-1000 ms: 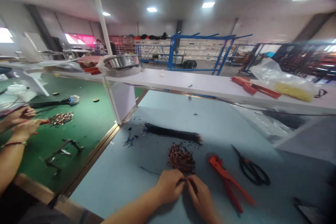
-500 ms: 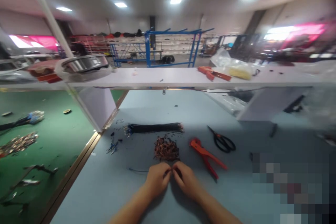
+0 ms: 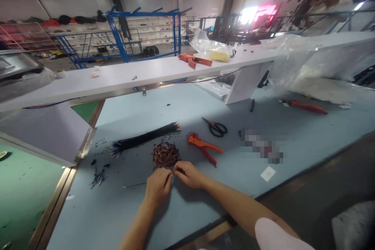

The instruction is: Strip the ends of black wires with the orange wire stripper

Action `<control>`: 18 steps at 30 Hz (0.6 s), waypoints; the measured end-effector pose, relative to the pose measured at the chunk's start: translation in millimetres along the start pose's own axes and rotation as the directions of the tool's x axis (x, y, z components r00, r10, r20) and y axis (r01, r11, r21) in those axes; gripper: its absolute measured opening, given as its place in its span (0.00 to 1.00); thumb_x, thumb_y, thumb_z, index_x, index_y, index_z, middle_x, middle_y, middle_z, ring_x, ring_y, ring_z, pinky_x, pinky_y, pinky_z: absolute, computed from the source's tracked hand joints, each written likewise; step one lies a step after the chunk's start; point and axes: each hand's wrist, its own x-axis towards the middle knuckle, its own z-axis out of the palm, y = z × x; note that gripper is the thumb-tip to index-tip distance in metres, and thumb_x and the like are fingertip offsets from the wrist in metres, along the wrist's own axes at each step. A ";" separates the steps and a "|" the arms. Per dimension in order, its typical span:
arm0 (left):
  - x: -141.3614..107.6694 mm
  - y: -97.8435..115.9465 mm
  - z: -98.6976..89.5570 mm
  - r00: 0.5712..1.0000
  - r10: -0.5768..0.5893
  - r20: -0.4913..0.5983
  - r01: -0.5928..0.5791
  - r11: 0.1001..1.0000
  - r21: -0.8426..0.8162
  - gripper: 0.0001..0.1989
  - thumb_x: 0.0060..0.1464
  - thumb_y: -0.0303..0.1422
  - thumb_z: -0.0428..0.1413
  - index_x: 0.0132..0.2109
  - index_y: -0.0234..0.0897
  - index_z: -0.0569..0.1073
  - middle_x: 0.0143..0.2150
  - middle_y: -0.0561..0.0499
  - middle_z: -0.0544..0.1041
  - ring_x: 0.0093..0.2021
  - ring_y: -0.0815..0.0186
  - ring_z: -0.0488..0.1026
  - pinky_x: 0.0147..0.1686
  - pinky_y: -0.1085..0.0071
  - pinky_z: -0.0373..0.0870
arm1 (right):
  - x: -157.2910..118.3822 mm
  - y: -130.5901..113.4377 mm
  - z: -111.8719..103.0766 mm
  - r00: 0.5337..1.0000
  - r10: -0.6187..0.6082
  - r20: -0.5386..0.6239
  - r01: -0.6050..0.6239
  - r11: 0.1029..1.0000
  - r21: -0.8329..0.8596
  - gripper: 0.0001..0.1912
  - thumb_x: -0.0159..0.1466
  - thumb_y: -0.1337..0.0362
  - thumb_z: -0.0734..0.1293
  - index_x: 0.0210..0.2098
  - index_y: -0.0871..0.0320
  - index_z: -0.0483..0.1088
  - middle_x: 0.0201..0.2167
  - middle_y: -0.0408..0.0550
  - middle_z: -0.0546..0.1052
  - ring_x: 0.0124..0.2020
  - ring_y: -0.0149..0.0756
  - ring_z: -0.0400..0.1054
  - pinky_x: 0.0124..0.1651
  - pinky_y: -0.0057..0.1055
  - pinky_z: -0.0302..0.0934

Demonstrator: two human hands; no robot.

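Note:
My left hand [image 3: 158, 184] is closed on a thin dark wire [image 3: 134, 185], whose free length sticks out to the left over the table. Pinched fingers of my right hand [image 3: 189, 174] meet the left fingertips at the wire's other end; the tip itself is mostly hidden. Just beyond both hands lies a heap of short copper-coloured pieces [image 3: 166, 154]. Behind it a bundle of black wires [image 3: 145, 137] rests with its ends fanned out. Orange-red hand pliers [image 3: 205, 147] and black-handled scissors [image 3: 216, 127] lie to the right of the heap.
Several blue-ended wire pieces [image 3: 97, 177] lie at the left. A white shelf [image 3: 117, 76] spans the table's back, carrying another orange tool [image 3: 195, 60] and plastic bags. Further right are a red-handled tool [image 3: 307, 106] and a white card [image 3: 268, 174].
The camera view has turned to the right and tilted, bringing more of the table's right side into sight. Both hands stay together at the wire near the heap.

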 end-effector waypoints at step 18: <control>-0.4 -3.9 3.5 0.984 -0.155 -0.088 0.142 0.979 -0.144 0.11 0.59 0.33 0.47 0.34 0.37 0.73 0.30 0.50 0.76 0.30 0.67 0.73 0.32 0.73 0.65 | 19.2 -96.5 -90.8 0.943 -0.263 -0.202 0.216 0.950 -0.226 0.16 0.65 0.66 0.59 0.52 0.59 0.63 0.33 0.48 0.75 0.30 0.32 0.70 0.35 0.29 0.65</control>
